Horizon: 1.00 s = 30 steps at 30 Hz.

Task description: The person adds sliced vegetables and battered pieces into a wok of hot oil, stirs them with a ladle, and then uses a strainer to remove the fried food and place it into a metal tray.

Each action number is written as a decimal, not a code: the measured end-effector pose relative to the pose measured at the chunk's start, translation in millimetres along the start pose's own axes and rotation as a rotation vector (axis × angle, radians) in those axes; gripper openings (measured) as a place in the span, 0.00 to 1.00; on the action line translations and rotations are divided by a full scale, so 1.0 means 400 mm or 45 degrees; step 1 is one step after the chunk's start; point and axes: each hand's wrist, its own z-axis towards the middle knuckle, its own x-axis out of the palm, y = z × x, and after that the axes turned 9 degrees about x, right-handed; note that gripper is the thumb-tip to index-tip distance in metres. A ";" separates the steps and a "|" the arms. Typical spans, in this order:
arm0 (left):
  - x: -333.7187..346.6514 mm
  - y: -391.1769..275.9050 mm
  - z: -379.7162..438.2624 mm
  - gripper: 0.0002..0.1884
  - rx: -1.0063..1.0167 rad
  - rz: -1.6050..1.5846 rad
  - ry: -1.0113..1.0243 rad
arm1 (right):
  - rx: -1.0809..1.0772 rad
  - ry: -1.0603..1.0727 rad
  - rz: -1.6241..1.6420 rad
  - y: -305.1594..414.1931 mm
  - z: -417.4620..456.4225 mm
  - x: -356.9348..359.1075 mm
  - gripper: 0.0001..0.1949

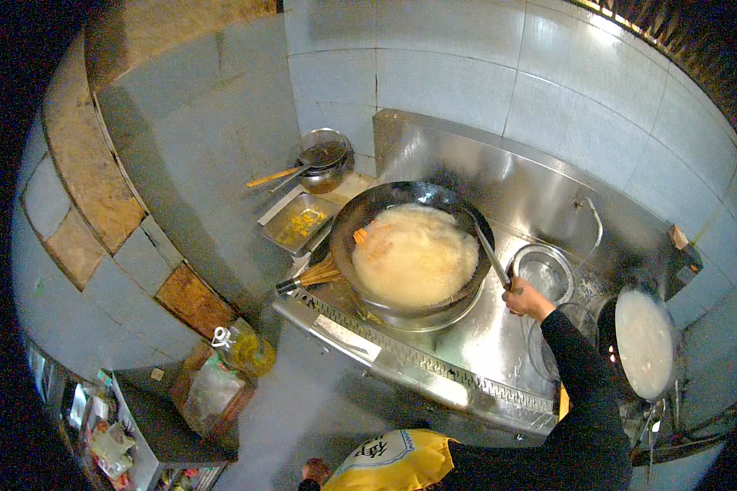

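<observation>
My right hand point(524, 297) grips the long metal handle point(492, 253) of a cooking utensil, likely a ladle or turner. Its far end goes into a large dark wok point(342, 239), where I cannot make out its head. Pale, frothy liquid point(417, 258) fills most of the wok, with a few orange pieces point(360, 235) at its left side. Low by the yellow apron point(399, 457), my left hand point(315, 471) is partly visible, away from the stove; its fingers are too unclear to judge.
A bamboo wok brush point(319, 273) touches the wok's left side. Behind it are a metal tray point(295, 224) with yellow bits and a strainer point(323, 149) over a pot. Right of the wok sit a metal basin point(543, 273) and a pot of whitish liquid point(645, 344). An oil jug point(249, 350) stands lower left.
</observation>
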 end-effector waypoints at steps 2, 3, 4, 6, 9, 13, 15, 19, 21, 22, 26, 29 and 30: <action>0.018 0.002 -0.009 0.22 -0.012 -0.021 -0.010 | 0.061 0.223 0.261 -0.009 -0.033 0.038 0.08; 0.024 -0.006 0.001 0.23 0.006 -0.001 -0.008 | 0.042 0.338 0.248 -0.044 -0.020 0.057 0.08; 0.036 0.012 0.003 0.19 0.135 0.161 0.073 | 0.198 0.442 0.444 -0.030 -0.024 0.097 0.07; 0.071 0.042 0.003 0.14 0.396 0.469 0.203 | 0.377 0.750 0.879 0.012 -0.029 0.177 0.08; 0.118 0.058 -0.035 0.13 0.340 0.381 -0.534 | 0.502 1.077 1.419 0.016 -0.022 0.249 0.04; 0.050 0.024 -0.051 0.13 0.123 0.146 -0.071 | 0.578 1.410 1.949 0.061 -0.011 0.337 0.06; 0.027 0.011 -0.066 0.13 0.093 0.124 -0.047 | 0.552 1.565 2.149 0.066 0.034 0.401 0.07; -0.008 0.001 -0.080 0.13 0.056 0.107 -0.038 | 0.514 1.780 2.239 0.117 0.081 0.414 0.08; -0.015 -0.002 -0.101 0.13 0.034 0.106 -0.022 | 0.489 1.742 2.214 0.132 0.044 0.404 0.09; -0.014 -0.010 -0.093 0.13 0.035 0.097 -0.023 | 0.411 1.602 2.085 0.135 0.019 0.369 0.08; -0.007 -0.014 -0.079 0.13 0.042 0.098 -0.013 | 0.262 1.292 1.703 0.131 -0.022 0.298 0.05; -0.020 -0.016 -0.048 0.13 0.061 0.107 -0.008 | 0.197 1.003 1.454 0.142 -0.039 0.251 0.04; -0.025 -0.016 -0.037 0.13 0.065 0.115 -0.013 | 0.171 0.923 1.363 0.145 -0.030 0.238 0.06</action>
